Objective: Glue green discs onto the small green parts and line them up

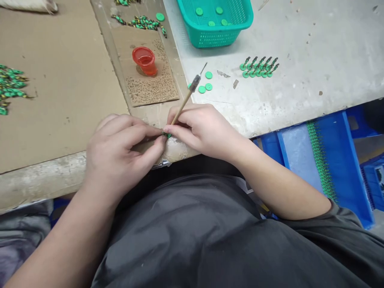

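Note:
My left hand (123, 148) pinches a small green and dark piece (168, 135) between thumb and forefinger at the table's front edge. Fingertips cover most of that piece. From the other side my right hand (199, 126) meets it, thumb and fingers closed, with a thin wooden-handled needle tool (185, 101) held in them. The tool's dark wrapped end and fine metal tip point up and away from me. Just beyond the right hand lie several loose green discs (209, 87). A red cup (145, 61) with liquid in it stands on speckled cardboard (153, 90).
A teal basket (216, 39) holding green discs stands at the back. To its right, small dark figures on green discs (259, 68) stand in rows. Piles of green and dark pieces (12, 84) lie left and behind the cup (144, 23). Blue trays (348, 160) sit below right.

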`<state>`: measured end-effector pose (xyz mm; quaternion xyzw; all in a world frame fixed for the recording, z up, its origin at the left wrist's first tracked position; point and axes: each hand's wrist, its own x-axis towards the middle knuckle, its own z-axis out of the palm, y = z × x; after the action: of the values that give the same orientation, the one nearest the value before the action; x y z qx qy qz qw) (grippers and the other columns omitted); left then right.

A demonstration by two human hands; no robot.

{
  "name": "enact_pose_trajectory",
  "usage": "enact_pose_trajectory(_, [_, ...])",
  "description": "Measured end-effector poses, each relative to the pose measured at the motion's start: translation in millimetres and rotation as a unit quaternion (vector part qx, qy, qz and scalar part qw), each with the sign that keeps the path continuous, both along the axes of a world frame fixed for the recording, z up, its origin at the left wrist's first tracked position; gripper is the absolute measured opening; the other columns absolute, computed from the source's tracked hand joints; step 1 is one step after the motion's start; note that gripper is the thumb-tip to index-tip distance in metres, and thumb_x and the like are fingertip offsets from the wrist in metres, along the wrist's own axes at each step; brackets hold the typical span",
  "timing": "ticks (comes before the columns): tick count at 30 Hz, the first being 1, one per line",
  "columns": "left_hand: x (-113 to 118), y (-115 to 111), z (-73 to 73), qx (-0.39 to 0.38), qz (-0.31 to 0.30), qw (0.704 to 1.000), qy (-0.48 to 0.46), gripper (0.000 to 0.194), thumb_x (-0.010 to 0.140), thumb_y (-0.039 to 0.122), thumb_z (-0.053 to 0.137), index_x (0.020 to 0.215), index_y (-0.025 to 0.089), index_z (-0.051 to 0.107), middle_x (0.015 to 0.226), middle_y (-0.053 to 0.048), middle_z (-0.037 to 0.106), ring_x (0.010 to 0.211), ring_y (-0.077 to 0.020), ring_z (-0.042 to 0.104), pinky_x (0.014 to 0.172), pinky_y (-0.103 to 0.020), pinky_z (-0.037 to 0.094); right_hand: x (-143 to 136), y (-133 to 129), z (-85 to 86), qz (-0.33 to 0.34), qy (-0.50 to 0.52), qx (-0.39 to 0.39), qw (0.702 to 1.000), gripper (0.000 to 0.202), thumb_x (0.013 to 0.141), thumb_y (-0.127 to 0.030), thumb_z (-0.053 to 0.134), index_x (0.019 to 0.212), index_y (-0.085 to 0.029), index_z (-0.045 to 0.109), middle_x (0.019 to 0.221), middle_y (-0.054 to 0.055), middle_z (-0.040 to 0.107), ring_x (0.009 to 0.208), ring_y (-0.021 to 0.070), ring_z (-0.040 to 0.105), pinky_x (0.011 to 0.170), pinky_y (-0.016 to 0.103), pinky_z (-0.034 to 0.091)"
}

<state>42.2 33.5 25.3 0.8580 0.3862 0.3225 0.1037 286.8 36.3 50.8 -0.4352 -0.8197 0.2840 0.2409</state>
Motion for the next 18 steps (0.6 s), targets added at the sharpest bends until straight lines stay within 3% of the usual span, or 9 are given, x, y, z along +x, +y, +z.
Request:
enact_pose_trajectory(9, [0, 0, -3.6, -0.008, 0.012, 1.000, 0.000, 0.009, 0.108, 0.034, 0.079, 0.104, 0.027, 0.083, 0.095, -0.002, 0.078, 0.092, -0.0222, 0.070, 0.092, -0.040, 0.055, -3, 2, 2.7, 0.008, -0.048, 0.008, 0.999, 0.035, 0.125, -0.030, 0.059, 0.095, -0.026, 0.076, 0.111, 0.004, 0.088, 0.101, 0.0230, 0.079, 0.097, 0.039, 0.060])
enact_pose_trajectory(18, [4, 0, 8.4, -0.082, 0.019, 0.996, -0.007, 0.020, 0.108, 0.040, 0.074, 0.094, 0.027, 0.080, 0.093, -0.004, 0.081, 0.090, -0.0228, 0.069, 0.093, -0.042, 0.055, -5, 13, -12.4, 0.026, -0.006, 0.024, 0.999, 0.031, 0.120, -0.036, 0.065, 0.093, -0.028, 0.077, 0.099, 0.001, 0.084, 0.098, 0.0193, 0.077, 0.091, 0.036, 0.060])
